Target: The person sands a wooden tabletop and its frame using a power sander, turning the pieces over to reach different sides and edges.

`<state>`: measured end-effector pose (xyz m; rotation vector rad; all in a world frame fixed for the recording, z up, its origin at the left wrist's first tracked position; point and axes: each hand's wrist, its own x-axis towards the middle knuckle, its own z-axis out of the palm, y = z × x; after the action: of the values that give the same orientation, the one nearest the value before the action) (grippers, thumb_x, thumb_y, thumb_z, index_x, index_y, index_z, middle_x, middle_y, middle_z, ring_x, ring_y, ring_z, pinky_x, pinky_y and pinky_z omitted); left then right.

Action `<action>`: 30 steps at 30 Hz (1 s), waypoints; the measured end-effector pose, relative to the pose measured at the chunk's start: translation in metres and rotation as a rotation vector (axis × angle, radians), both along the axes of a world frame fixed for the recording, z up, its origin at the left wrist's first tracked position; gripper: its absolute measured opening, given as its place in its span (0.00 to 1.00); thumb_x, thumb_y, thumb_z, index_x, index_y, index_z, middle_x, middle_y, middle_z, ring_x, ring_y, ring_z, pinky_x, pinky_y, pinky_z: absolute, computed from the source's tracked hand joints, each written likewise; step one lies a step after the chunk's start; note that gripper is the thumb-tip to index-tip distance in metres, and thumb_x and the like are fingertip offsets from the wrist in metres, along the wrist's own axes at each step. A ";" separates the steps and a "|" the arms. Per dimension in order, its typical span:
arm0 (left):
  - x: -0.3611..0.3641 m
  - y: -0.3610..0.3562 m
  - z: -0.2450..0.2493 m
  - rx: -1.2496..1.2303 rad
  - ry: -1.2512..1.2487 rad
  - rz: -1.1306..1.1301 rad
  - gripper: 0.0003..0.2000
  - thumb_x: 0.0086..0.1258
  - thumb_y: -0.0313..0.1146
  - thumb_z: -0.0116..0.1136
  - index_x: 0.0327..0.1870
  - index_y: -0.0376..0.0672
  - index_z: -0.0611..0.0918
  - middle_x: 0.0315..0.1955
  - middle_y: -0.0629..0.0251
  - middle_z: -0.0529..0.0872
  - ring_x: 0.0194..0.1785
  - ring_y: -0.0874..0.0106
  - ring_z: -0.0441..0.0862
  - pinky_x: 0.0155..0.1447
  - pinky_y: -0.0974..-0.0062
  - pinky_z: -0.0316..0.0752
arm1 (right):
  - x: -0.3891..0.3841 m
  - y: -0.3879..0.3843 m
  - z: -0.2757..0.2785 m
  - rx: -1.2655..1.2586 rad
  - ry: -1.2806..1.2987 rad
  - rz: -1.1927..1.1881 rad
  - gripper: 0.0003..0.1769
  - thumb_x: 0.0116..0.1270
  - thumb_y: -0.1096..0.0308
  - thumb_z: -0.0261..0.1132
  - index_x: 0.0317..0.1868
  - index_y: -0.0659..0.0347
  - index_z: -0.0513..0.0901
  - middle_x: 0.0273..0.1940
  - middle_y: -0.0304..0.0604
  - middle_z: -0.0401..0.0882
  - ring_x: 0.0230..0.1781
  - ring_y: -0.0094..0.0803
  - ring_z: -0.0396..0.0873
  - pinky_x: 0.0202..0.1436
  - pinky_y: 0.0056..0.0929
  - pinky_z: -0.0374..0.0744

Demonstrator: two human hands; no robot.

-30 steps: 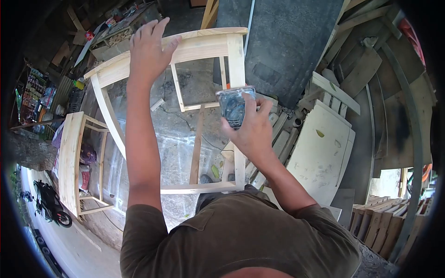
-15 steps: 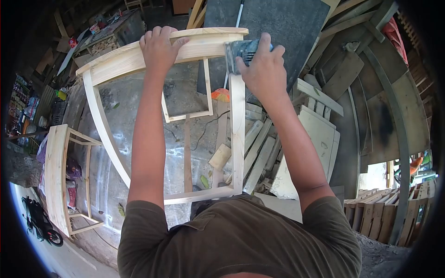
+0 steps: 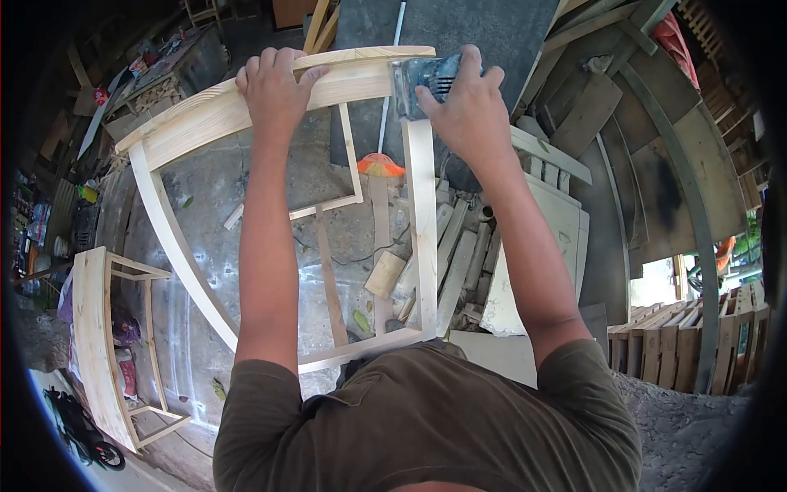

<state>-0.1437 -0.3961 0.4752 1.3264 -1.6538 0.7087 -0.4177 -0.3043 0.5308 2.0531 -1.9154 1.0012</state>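
A pale, unpainted wooden frame [image 3: 422, 213] with a curved top rail stands in front of my body. My left hand [image 3: 276, 94] is wrapped over that rail left of its middle, thumb lying along the wood. At the rail's right end, my right hand [image 3: 471, 111] grips a blue power sander [image 3: 403, 88]. The sander's flat pad is against the corner where the rail meets the right-hand leg. Part of the tool's body is hidden behind my fingers.
A second wooden frame [image 3: 97, 344] stands at lower left. Beyond the work are an orange broom [image 3: 380, 165] and a dark board [image 3: 348, 33]. Scrap timber [image 3: 455, 271] lies right of the frame, near leaning panels [image 3: 656, 176]. A motorbike [image 3: 78, 435] is at the far lower left.
The camera view has shifted slightly, and the frame sits a little differently in it. Both hands keep their holds; the sander remains at the rail's right end.
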 end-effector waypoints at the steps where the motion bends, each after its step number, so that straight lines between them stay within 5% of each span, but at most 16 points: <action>1: 0.000 0.000 0.000 -0.006 0.000 -0.010 0.21 0.66 0.59 0.73 0.46 0.51 0.89 0.41 0.68 0.83 0.52 0.63 0.77 0.65 0.58 0.63 | -0.001 0.006 0.000 0.003 0.009 -0.001 0.46 0.66 0.53 0.78 0.74 0.66 0.62 0.57 0.72 0.71 0.51 0.71 0.84 0.54 0.54 0.88; 10: 0.002 -0.001 0.000 -0.031 -0.001 -0.015 0.21 0.67 0.58 0.73 0.47 0.51 0.90 0.41 0.69 0.83 0.52 0.63 0.77 0.65 0.58 0.63 | 0.009 -0.006 0.010 0.030 -0.030 -0.079 0.50 0.66 0.49 0.77 0.76 0.69 0.62 0.56 0.78 0.74 0.52 0.73 0.83 0.58 0.53 0.86; 18: -0.003 0.001 0.002 -0.009 0.001 -0.011 0.20 0.66 0.57 0.74 0.48 0.52 0.90 0.42 0.69 0.84 0.53 0.63 0.77 0.66 0.58 0.62 | -0.005 -0.012 0.005 -0.060 0.025 -0.078 0.50 0.63 0.50 0.79 0.75 0.66 0.64 0.56 0.70 0.72 0.49 0.71 0.86 0.50 0.53 0.89; 21: -0.004 0.002 0.006 0.091 0.012 0.049 0.18 0.70 0.55 0.70 0.52 0.56 0.90 0.46 0.68 0.86 0.56 0.61 0.80 0.69 0.57 0.65 | 0.026 -0.007 -0.002 -0.107 -0.004 0.004 0.47 0.63 0.51 0.79 0.73 0.67 0.66 0.54 0.73 0.74 0.48 0.72 0.85 0.55 0.53 0.89; 25: 0.019 0.001 0.023 0.207 -0.075 -0.109 0.13 0.75 0.35 0.65 0.58 0.54 0.88 0.50 0.65 0.87 0.60 0.60 0.81 0.70 0.55 0.68 | 0.105 0.001 0.000 -0.123 -0.047 0.102 0.44 0.61 0.53 0.81 0.69 0.65 0.68 0.53 0.69 0.74 0.44 0.64 0.87 0.43 0.50 0.90; 30: 0.049 0.005 0.031 0.365 -0.086 -0.201 0.20 0.75 0.23 0.57 0.64 0.53 0.86 0.55 0.63 0.87 0.63 0.58 0.82 0.68 0.53 0.72 | 0.085 -0.012 -0.002 -0.161 -0.048 0.020 0.44 0.62 0.51 0.80 0.69 0.65 0.68 0.53 0.69 0.74 0.45 0.63 0.87 0.44 0.49 0.90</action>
<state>-0.0947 -0.3910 0.5062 1.3649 -2.0223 0.3593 -0.3330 -0.3164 0.5286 1.9796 -1.7747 1.1782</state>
